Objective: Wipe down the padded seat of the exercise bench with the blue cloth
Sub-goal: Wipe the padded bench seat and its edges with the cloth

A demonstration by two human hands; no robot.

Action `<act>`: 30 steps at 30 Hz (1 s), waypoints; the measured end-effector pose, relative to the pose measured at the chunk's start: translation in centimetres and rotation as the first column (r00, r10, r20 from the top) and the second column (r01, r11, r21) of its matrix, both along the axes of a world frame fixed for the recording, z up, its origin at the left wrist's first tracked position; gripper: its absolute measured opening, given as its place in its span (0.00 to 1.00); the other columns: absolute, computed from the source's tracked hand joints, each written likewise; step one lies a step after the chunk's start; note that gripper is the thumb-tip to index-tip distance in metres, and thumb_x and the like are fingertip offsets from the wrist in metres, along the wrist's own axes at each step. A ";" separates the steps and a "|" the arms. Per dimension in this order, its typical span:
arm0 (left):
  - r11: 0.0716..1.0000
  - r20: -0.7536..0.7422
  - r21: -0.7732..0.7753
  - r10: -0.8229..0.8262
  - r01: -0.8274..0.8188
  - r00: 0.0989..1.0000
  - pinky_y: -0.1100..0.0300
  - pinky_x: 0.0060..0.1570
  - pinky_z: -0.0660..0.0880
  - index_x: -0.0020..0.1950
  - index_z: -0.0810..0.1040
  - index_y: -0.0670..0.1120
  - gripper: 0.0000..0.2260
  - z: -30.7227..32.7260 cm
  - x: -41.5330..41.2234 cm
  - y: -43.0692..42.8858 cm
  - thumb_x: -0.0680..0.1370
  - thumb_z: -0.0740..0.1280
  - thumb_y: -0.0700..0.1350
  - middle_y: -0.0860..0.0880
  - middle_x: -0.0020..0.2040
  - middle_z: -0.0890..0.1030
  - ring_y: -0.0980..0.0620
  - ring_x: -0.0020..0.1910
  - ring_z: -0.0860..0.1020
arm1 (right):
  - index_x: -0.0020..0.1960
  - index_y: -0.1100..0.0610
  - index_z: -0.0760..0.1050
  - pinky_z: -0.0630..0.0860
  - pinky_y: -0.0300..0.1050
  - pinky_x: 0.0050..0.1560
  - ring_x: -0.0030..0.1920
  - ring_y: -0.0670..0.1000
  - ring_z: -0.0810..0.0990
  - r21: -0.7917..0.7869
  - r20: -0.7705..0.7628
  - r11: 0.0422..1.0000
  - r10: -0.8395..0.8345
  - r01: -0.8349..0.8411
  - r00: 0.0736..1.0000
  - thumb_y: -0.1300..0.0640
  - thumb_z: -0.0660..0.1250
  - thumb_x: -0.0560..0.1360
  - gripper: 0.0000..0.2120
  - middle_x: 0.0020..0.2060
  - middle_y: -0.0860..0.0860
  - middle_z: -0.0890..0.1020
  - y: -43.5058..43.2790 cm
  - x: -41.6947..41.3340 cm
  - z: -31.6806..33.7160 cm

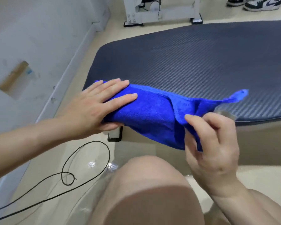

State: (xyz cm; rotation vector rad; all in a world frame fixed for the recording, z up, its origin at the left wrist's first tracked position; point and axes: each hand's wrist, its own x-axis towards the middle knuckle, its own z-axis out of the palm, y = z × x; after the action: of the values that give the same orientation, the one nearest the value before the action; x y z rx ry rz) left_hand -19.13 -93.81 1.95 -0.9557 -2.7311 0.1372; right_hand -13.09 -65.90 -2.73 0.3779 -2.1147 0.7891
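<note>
The blue cloth (pixel 152 111) lies over the near left corner of the dark padded bench seat (pixel 193 59) and hangs off its front edge. My left hand (pixel 96 108) lies flat on the cloth's left end with straight fingers, thumb under the seat's edge. My right hand (pixel 212 143) pinches the cloth's hanging right edge between thumb and fingers, just in front of the seat. One corner of the cloth sticks out to the right on the pad.
A black cable (pixel 81 161) loops on the beige floor at the lower left. The bench's foot (pixel 114 135) stands below the cloth. A white wall (pixel 31 46) runs along the left. A white machine frame (pixel 162 12) and someone's sneakers (pixel 258 3) are at the back. My knee (pixel 152 192) is below.
</note>
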 end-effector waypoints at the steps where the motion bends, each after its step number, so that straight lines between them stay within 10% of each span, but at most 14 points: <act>1: 0.998 0.002 0.025 0.051 -0.051 0.999 0.43 0.69 0.62 0.74 0.60 0.54 0.28 -0.3 0.4 -1.0 0.76 0.59 0.61 0.44 0.75 0.64 0.41 0.72 0.64 | 0.61 0.56 0.71 0.73 0.52 0.45 0.46 0.56 0.73 0.055 0.003 0.998 0.041 -0.041 0.999 0.69 0.68 0.73 0.19 0.51 0.57 0.73 -0.8 -0.5 0.3; 5: 0.947 0.079 0.234 0.207 -0.220 0.975 0.42 0.72 0.59 0.74 0.60 0.50 0.29 -1.9 2.1 -3.1 0.75 0.62 0.55 0.38 0.76 0.59 0.38 0.75 0.58 | 0.69 0.50 0.71 0.67 0.57 0.61 0.65 0.58 0.75 0.472 0.123 0.880 -0.008 -0.051 0.992 0.47 0.64 0.78 0.21 0.64 0.59 0.77 -2.3 -2.1 1.3; 9: 0.771 0.280 0.510 0.270 -0.381 0.921 0.62 0.72 0.57 0.75 0.59 0.57 0.33 -2.5 3.9 -3.0 0.71 0.64 0.47 0.49 0.79 0.51 0.54 0.77 0.53 | 0.73 0.53 0.66 0.66 0.62 0.65 0.70 0.62 0.71 0.682 0.324 0.704 -0.048 -0.198 0.945 0.37 0.62 0.74 0.33 0.71 0.62 0.71 -3.1 -2.7 2.8; 13: 0.025 0.614 0.789 -0.030 -0.613 0.789 0.61 0.46 0.76 0.70 0.68 0.55 0.35 -1.1 4.4 -1.0 0.64 0.61 0.35 0.55 0.71 0.68 0.59 0.61 0.74 | 0.73 0.57 0.65 0.69 0.64 0.64 0.70 0.63 0.70 0.709 0.471 0.620 -0.063 -0.336 0.880 0.34 0.56 0.74 0.36 0.70 0.65 0.70 -5.1 -4.5 4.8; 15: -0.213 0.638 0.735 -0.100 -0.643 0.763 0.50 0.49 0.77 0.71 0.67 0.52 0.29 -0.9 4.5 -0.4 0.69 0.62 0.39 0.55 0.60 0.79 0.54 0.52 0.79 | 0.73 0.57 0.66 0.68 0.65 0.65 0.71 0.62 0.69 0.682 0.532 0.610 -0.036 -0.403 0.846 0.32 0.51 0.75 0.37 0.71 0.65 0.69 -6.1 -5.5 5.6; 19: -0.229 0.702 0.704 0.088 -0.672 0.706 0.42 0.41 0.76 0.70 0.65 0.58 0.21 -2.0 3.2 1.2 0.78 0.62 0.54 0.52 0.48 0.83 0.46 0.39 0.80 | 0.77 0.53 0.59 0.62 0.68 0.69 0.75 0.59 0.63 0.641 0.625 0.564 0.010 -0.521 0.780 0.29 0.41 0.72 0.42 0.75 0.61 0.63 -7.0 -7.1 7.1; 23: -0.476 0.728 0.611 0.023 -0.633 0.685 0.49 0.43 0.77 0.58 0.77 0.46 0.20 -2.8 1.1 1.6 0.75 0.59 0.58 0.46 0.51 0.83 0.43 0.48 0.82 | 0.79 0.48 0.41 0.48 0.65 0.75 0.79 0.52 0.45 0.594 0.700 0.497 0.066 -0.632 0.711 0.26 0.35 0.69 0.44 0.79 0.54 0.47 -7.7 -8.7 8.0; 30: -0.473 0.700 0.308 -0.475 -0.826 0.533 0.51 0.51 0.70 0.59 0.72 0.50 0.17 -3.1 -2.9 -2.3 0.71 0.67 0.50 0.46 0.54 0.74 0.45 0.49 0.74 | 0.79 0.44 0.42 0.41 0.63 0.75 0.79 0.47 0.41 0.486 0.783 0.497 0.118 -0.719 0.610 0.29 0.42 0.74 0.37 0.80 0.49 0.43 -11.4 -13.2 8.4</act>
State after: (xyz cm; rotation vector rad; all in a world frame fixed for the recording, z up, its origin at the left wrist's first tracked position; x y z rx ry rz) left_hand -22.00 -96.08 -1.18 0.7603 -1.5838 -2.7973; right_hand -26.31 -77.26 5.65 1.3843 -3.0747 0.1785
